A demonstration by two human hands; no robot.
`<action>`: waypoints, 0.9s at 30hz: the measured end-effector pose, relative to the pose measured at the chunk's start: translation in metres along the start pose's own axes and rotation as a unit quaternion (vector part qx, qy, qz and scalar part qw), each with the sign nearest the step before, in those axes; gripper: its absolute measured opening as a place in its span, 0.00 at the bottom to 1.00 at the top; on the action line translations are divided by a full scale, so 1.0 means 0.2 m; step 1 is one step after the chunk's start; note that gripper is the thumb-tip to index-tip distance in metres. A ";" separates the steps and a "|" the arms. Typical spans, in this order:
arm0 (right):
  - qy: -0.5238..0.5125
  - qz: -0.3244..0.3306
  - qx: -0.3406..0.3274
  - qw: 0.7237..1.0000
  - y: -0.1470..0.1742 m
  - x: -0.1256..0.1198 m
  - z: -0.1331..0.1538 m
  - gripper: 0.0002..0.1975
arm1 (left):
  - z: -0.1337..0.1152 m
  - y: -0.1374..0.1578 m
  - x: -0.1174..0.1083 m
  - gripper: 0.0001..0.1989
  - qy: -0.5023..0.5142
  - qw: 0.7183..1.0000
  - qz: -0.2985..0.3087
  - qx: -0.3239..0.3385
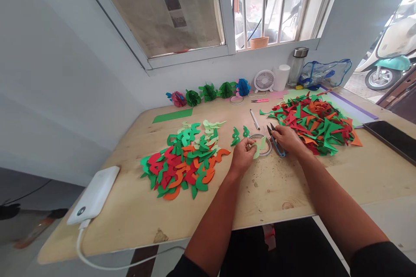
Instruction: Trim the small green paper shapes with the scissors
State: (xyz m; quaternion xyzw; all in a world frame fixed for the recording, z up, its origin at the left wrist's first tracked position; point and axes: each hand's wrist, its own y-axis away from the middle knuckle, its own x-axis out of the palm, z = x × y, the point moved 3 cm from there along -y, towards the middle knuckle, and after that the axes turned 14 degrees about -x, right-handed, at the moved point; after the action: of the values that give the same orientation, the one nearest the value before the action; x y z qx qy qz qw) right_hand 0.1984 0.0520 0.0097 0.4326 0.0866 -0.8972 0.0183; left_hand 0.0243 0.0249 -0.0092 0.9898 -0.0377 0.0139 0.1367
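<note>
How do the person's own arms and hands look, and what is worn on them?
Both forearms are bare. Plain black sleeves show at the picture's bottom edge. The left hand and right hand wear no gloves, and no watch or bracelet shows at either wrist.

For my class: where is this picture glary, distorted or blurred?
Head view: bright daylight washes out the barred window and the area around the scooter; head view: the table seems stretched towards its near left corner, suggesting wide-angle distortion; head view: the left hand and right hand show no strong motion blur.
</note>
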 end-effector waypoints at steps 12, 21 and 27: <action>-0.020 0.002 -0.002 1.000 0.00 0.00 0.00 0.10 | -0.03 0.07 0.05 0.04 -0.250 0.961 0.015 0.116; 0.063 0.015 0.001 0.998 -0.01 -0.02 0.01 0.10 | -0.04 0.08 0.08 0.04 -0.336 0.934 0.031 0.113; 0.070 0.020 -0.003 0.997 -0.01 -0.02 0.01 0.10 | -0.05 0.08 0.05 0.05 -0.394 0.911 -0.033 0.115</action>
State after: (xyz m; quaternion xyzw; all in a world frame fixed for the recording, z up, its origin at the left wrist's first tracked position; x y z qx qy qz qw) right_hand 0.1998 0.0529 0.0139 0.4958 0.0818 -0.8640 0.0315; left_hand 0.0323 0.0108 0.0058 0.9244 -0.0537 -0.3776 -0.0035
